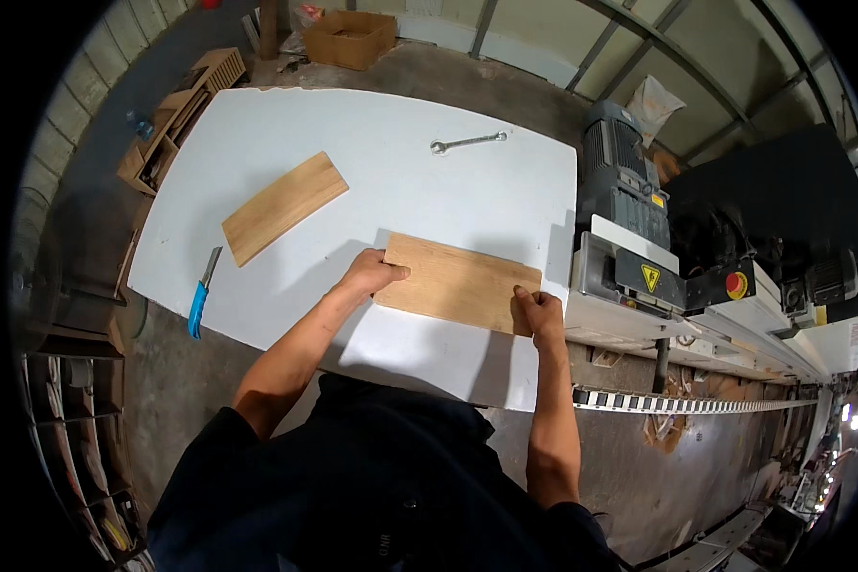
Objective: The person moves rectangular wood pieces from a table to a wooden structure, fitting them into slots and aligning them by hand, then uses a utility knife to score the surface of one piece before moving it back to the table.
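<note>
Between my two hands is a flat rectangular wooden board (462,283), light brown with a visible grain, held above the near right part of the white table (391,153). My left hand (372,274) grips its left end, thumb on top and fingers underneath. At the other end, my right hand (541,313) pinches the right edge, its thumb also on the upper face. A second wooden board (285,208) of similar colour lies tilted on the table to the left. The undersides of the fingers are hidden by the held board.
A blue-handled knife (200,296) lies at the table's left edge. Toward the far right rests a metal wrench (468,143). Right of the table stands a machine with a grey motor (622,157) and red stop button (736,285). A cardboard box (350,40) sits on the floor behind.
</note>
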`<move>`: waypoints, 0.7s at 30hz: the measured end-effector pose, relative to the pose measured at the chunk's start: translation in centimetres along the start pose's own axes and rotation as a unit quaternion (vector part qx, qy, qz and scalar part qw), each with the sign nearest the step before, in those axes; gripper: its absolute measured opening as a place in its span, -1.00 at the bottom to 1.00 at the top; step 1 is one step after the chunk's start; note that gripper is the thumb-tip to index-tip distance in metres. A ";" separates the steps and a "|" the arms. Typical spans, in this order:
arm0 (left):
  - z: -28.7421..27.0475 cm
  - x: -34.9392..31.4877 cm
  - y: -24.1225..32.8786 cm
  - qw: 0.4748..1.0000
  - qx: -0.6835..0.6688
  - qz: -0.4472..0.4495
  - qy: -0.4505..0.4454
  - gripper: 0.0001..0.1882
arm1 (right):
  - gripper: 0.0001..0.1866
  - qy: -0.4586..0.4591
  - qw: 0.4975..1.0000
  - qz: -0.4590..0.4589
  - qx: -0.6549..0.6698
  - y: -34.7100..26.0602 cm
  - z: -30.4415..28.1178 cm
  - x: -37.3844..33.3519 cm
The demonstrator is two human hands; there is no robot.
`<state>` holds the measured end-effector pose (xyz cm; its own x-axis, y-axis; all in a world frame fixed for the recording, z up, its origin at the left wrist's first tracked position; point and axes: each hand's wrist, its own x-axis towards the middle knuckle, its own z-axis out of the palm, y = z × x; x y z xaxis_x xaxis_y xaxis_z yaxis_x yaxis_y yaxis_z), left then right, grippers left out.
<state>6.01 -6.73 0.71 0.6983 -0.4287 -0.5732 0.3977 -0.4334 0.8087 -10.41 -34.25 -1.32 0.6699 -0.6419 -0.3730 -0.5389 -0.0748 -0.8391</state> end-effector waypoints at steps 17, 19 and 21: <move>-0.6 -1.1 -4.9 0.911 0.035 0.379 0.158 -0.45 | -0.25 -0.028 0.951 -0.231 0.202 1.9 -0.3 -3.2; -0.7 -1.0 -5.5 0.905 0.042 0.389 0.167 -0.35 | -0.11 -0.037 0.945 -0.254 0.204 1.8 -0.4 -3.2; -1.1 -0.7 -5.4 0.897 0.049 0.401 0.178 -0.25 | -0.07 -0.054 0.952 -0.236 0.188 1.5 -0.5 -2.9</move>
<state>3.98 -3.24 -3.11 0.8895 -0.3614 0.2797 -0.3590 -0.1738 0.9170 -13.46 -32.87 -1.28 0.8512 -0.5215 0.0596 0.0427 -0.0444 -0.9981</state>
